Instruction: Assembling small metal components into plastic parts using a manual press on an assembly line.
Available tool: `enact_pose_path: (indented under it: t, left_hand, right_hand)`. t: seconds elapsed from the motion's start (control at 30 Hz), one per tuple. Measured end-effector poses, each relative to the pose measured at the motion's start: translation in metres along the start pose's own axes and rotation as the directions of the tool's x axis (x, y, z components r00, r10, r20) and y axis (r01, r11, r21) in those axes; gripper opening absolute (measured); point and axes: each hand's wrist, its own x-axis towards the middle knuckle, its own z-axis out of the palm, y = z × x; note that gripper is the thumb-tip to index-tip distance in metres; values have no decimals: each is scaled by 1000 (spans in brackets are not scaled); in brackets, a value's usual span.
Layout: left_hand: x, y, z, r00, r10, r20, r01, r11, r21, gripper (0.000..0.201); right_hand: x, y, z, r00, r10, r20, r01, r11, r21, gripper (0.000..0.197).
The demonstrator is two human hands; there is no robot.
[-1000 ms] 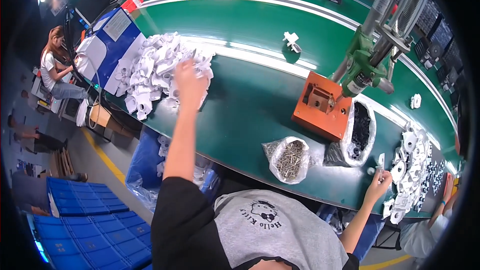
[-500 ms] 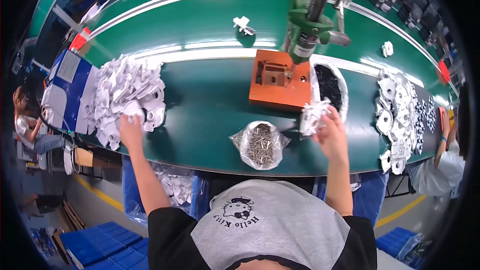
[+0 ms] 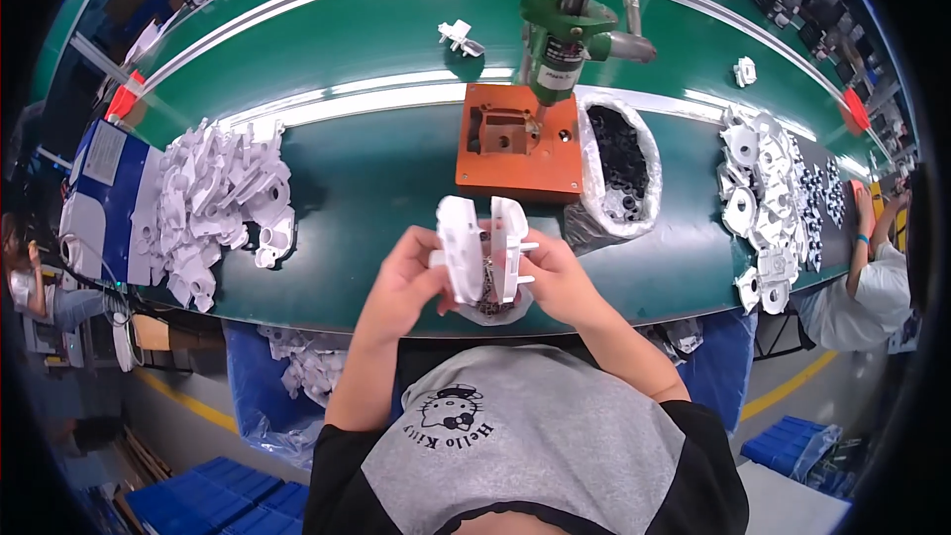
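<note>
My left hand [image 3: 404,282] is closed on a white plastic part [image 3: 459,250] with a smooth rounded face. In my right hand [image 3: 561,282] is another white plastic part [image 3: 507,248], with pegs sticking out toward the fingers. The two parts stand upright side by side with a narrow gap between them. They are held over a bag of metal pins [image 3: 487,309], which they mostly hide. Just beyond my hands is an orange fixture block [image 3: 520,173] under a green press [image 3: 560,50].
A heap of white parts [image 3: 223,193] lies at the left beside a blue-and-white box [image 3: 107,198]. Right of the block stands a bag of black pieces [image 3: 619,163]. More white parts [image 3: 758,208] lie at the right, near a co-worker's arm [image 3: 864,238]. Blue bins [image 3: 253,367] stand below the table edge.
My left hand has come from the left heap to the middle with a white part. My right hand has moved left with its part, bringing the two close together. The view has shifted slightly.
</note>
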Motion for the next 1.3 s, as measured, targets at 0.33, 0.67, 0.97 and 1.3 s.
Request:
enact_pose_path:
  t: [0.33, 0.67, 0.97, 1.3]
  left_hand:
    - [9, -18, 29, 998, -45, 49, 37, 988, 153, 24]
    - [10, -26, 32, 998, -66, 6, 66, 995, 69, 24]
    - [7, -25, 47, 997, -63, -34, 64, 998, 21, 28]
    - [12, -7, 43, 801, 363, 476, -546, 119, 829, 59]
  right_hand:
    - [-10, -9, -8, 988, 152, 27, -150, 986, -67, 29]
    - [-8, -4, -13, 997, 67, 29, -64, 994, -86, 30]
    - [-9, -4, -9, 998, 58, -1, -58, 998, -8, 31]
    - [-3, 14, -41, 924, 235, 302, -356, 817, 453, 34]
